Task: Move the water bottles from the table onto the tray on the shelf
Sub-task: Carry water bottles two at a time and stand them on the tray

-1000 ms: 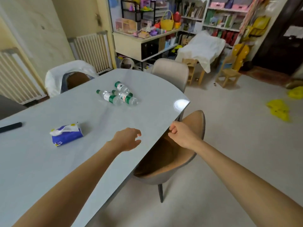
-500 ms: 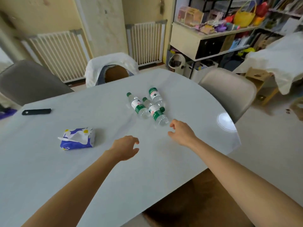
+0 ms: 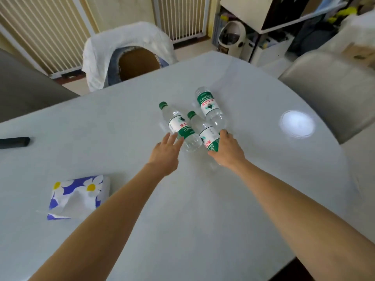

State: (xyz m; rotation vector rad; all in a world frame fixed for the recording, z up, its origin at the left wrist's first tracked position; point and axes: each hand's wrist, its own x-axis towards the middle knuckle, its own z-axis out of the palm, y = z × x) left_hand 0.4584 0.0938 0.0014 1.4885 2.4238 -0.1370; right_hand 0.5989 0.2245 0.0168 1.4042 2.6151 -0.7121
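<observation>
Water bottles: three, lying mid-table (image 3: pixel 203 199). Both hands have reached them since half a second ago. Right hand (image 3: pixel 228 150) now wraps the middle bottle (image 3: pixel 207 134); left hand (image 3: pixel 165 152), fingers spread, touches the nine-o'clock bottle (image 3: pixel 180 126). Twelve-o'clock bottle (image 3: pixel 209 106) untouched. One tissue pack (image 3: pixel 81 196).

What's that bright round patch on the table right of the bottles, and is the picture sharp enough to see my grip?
Head view: the patch is glare, a lamp reflected in the glossy table. Bottles and both hands are sharp; the edges bend from the wide lens, with the top right corner blurred.
</observation>
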